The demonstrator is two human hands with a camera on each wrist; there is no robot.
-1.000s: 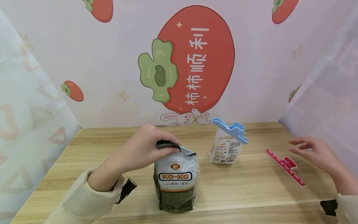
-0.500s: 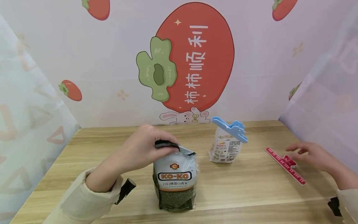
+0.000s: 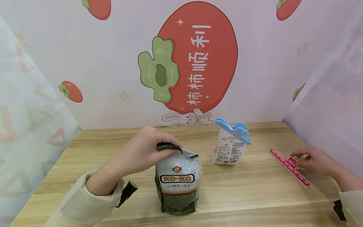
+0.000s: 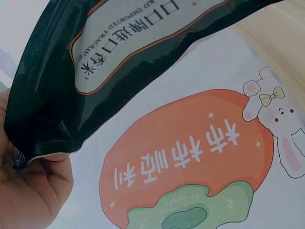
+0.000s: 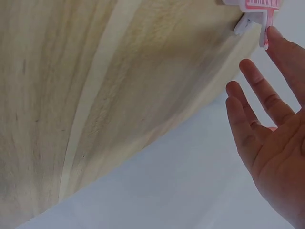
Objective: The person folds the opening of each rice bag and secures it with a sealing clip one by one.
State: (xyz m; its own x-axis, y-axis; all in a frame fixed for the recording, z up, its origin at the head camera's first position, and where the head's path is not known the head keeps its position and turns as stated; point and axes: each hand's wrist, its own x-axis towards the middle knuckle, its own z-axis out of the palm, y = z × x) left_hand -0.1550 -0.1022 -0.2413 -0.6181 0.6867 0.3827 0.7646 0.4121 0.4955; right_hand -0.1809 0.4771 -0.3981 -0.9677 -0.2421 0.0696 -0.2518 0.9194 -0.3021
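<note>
A KO-KO rice bag point(image 3: 177, 186) stands upright on the wooden table in the head view, its top folded over. My left hand point(image 3: 144, 149) pinches that folded top between thumb and fingers; the left wrist view shows the dark green back of the rice bag point(image 4: 119, 62) and the left hand point(image 4: 35, 195) at its end. On the right lies a red bag clip point(image 3: 290, 167). My right hand point(image 3: 317, 160) is at the clip's handle, with thumb and forefinger on either side. In the right wrist view, a fingertip of the right hand point(image 5: 271, 129) meets the clip point(image 5: 259, 7), while the other fingers extend loosely.
Behind, right of the rice bag, stands a small white printed bag point(image 3: 228, 149) with a blue clip point(image 3: 233, 130) across its top. A printed cloth backdrop point(image 3: 113, 63) rises behind the wooden table point(image 3: 241, 201), with cloth sides left and right.
My right hand has come down and left from above the table to the red clip's handle. The left hand keeps its pinch on the rice bag.
</note>
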